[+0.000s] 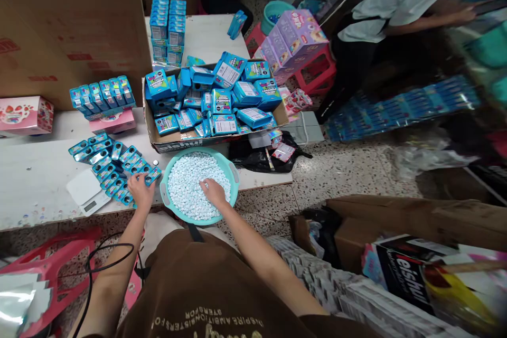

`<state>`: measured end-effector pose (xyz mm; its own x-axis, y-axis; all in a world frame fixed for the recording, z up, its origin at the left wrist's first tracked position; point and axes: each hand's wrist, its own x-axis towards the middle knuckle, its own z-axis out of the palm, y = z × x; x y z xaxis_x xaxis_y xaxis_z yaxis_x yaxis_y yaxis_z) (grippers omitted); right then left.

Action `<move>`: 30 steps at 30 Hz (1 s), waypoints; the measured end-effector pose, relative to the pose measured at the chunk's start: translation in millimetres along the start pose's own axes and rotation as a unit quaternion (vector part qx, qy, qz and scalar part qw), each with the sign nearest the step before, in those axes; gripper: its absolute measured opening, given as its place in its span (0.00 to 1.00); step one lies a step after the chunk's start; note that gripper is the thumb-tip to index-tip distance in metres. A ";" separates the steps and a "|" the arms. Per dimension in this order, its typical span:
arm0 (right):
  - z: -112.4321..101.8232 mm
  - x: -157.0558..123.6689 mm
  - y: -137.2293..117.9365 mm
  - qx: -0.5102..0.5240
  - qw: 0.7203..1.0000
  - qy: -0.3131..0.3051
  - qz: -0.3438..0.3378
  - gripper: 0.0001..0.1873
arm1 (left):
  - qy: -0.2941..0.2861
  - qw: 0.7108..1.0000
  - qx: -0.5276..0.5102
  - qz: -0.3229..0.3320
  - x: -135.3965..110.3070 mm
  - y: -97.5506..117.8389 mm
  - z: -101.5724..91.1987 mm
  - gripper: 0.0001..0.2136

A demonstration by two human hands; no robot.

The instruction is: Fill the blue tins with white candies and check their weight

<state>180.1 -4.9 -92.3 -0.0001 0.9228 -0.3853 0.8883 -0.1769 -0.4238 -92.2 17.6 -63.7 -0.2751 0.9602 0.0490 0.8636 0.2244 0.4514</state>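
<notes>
A turquoise basin (233, 190) full of small white candies (190, 177) stands at the table's front edge, close to my body. My right hand (215, 194) reaches into it, fingers curled down among the candies, partly hiding the fingertips. To the left, my left hand (141, 190) has its fingers closed around a small blue candy box (152, 175) at the near end of a group. Several more blue boxes (105, 169) stand there in rows, with dark round openings on top. A white digital scale (87, 191) lies left of them.
Behind the basin, an open carton (178, 143) holds a heap of blue packs (222, 100). Stacked blue boxes (159, 26) stand farther back. A pink box (27, 115) sits left. Purple boxes (293, 37) rest on a red stool (317, 71). A person (396, 5) stands at right.
</notes>
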 end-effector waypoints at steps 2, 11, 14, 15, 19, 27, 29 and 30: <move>1.9 0.6 0.6 0.005 1.000 0.006 -0.003 0.19 | 0.003 0.999 0.049 0.001 -0.7 -1.1 2.8 0.17; -12.3 7.1 12.2 0.029 0.993 0.086 -0.081 0.11 | 0.100 0.985 -0.051 0.132 35.4 50.6 -31.1 0.22; -27.8 7.7 18.1 0.054 0.984 0.130 -0.106 0.11 | 0.072 0.966 -0.118 0.216 77.8 114.5 -43.4 0.16; -33.1 6.1 19.9 0.062 0.981 0.149 -0.108 0.11 | 0.044 0.961 -0.132 0.238 92.1 139.0 -42.0 0.14; -44.1 -13.5 30.3 0.080 0.961 0.266 -0.014 0.13 | -0.127 0.967 -0.109 0.191 134.7 229.9 -6.1 0.16; 8.0 -47.8 53.3 0.276 0.886 0.234 0.290 0.20 | -0.273 0.956 -0.098 -0.036 148.7 294.6 73.9 0.28; 18.3 -43.5 53.4 0.353 0.850 0.251 0.299 0.24 | -0.261 0.956 -0.128 -0.039 150.8 294.2 76.4 0.28; 21.0 -40.7 53.2 0.380 0.832 0.270 0.300 0.25 | -0.251 0.955 -0.153 -0.035 152.1 293.8 75.9 0.27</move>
<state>217.8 -59.1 -116.4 0.7272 0.5731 -0.3779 0.1061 -0.6377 -0.7629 151.7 242.2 8.8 -0.0235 0.9206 -0.3899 0.6652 0.3055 0.6813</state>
